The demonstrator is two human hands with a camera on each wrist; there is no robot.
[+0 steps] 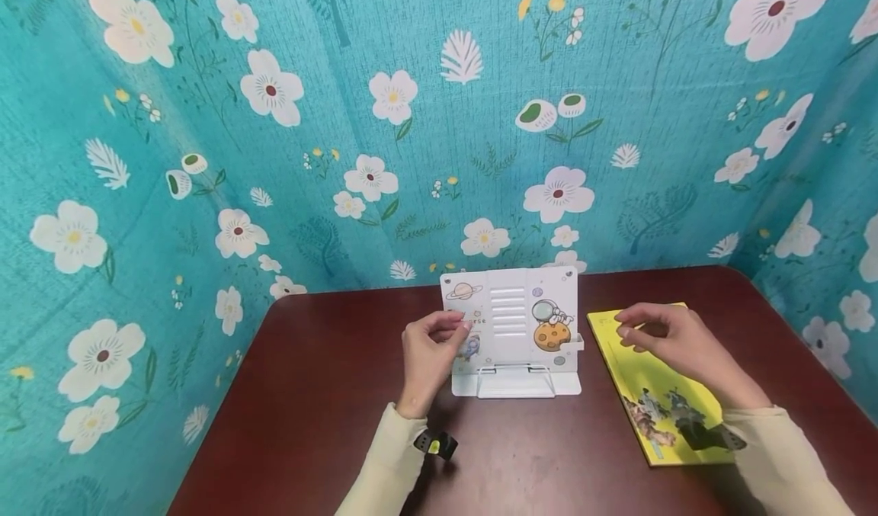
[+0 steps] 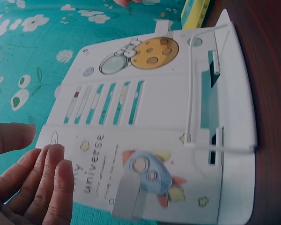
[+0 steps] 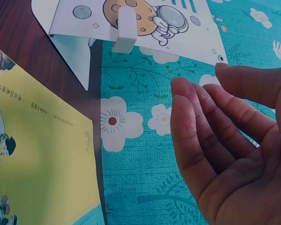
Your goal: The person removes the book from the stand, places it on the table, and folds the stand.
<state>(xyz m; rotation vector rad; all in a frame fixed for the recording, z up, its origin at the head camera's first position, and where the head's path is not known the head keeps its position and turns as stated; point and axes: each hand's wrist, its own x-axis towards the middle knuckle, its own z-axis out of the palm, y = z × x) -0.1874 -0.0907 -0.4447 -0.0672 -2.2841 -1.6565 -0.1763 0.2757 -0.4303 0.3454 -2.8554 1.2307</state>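
Observation:
A white book stand (image 1: 507, 356) printed with planets, a rocket and an astronaut stands upright on the table, its wire piece at the bottom front. My left hand (image 1: 427, 352) hovers by the stand's left side, overlapping it in the head view. Its fingers are gently bent with a gap to the thumb, holding nothing. Over the upper part of a yellow book (image 1: 645, 375), right of the stand, is my right hand (image 1: 675, 341). In the right wrist view its relaxed fingers (image 3: 182, 122) and thumb are apart, with nothing between them.
White clips stick out at the stand's sides, one by the rocket (image 2: 131, 194) and one by the orange planet (image 3: 126, 30). The dark red tabletop (image 1: 309, 409) ends at a teal flowered cloth (image 1: 439, 150) behind. A black strap sits on each wrist.

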